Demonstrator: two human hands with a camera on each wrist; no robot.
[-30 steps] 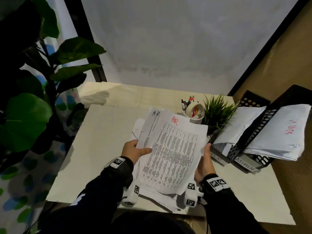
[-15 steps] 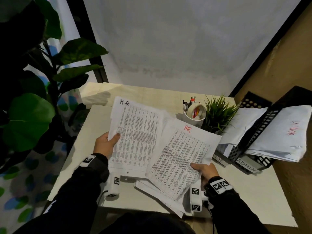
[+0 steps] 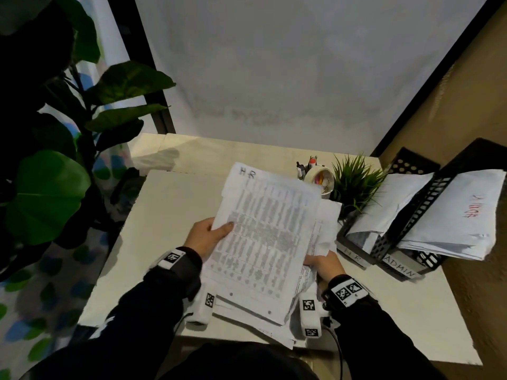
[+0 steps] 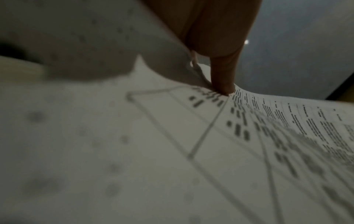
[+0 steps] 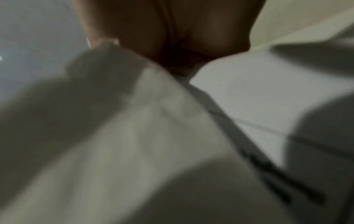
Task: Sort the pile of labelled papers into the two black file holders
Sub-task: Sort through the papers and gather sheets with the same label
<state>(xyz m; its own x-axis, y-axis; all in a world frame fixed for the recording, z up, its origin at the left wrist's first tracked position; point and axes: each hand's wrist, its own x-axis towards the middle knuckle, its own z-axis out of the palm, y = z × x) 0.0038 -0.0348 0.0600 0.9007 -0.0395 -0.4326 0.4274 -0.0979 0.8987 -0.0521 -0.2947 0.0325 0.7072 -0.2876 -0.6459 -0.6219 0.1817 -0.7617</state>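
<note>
Papers marked HR (image 3: 263,234) are held over the desk (image 3: 164,215), left hand (image 3: 204,237) pinching the 9 o'clock edge, right hand (image 3: 323,266) gripping at 4 o'clock. Two black file holders (image 3: 384,242) stand at 3 o'clock

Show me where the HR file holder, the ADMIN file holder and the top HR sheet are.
HR file holder (image 3: 354,255), head view, its labelled front wall.
ADMIN file holder (image 3: 399,268), head view, its front label.
Top HR sheet (image 3: 269,231), head view, mid-page.

The right hand (image 3: 323,266) is half hidden under the papers (image 3: 263,237); the small print is too blurry to read; the right wrist view is all blur.
</note>
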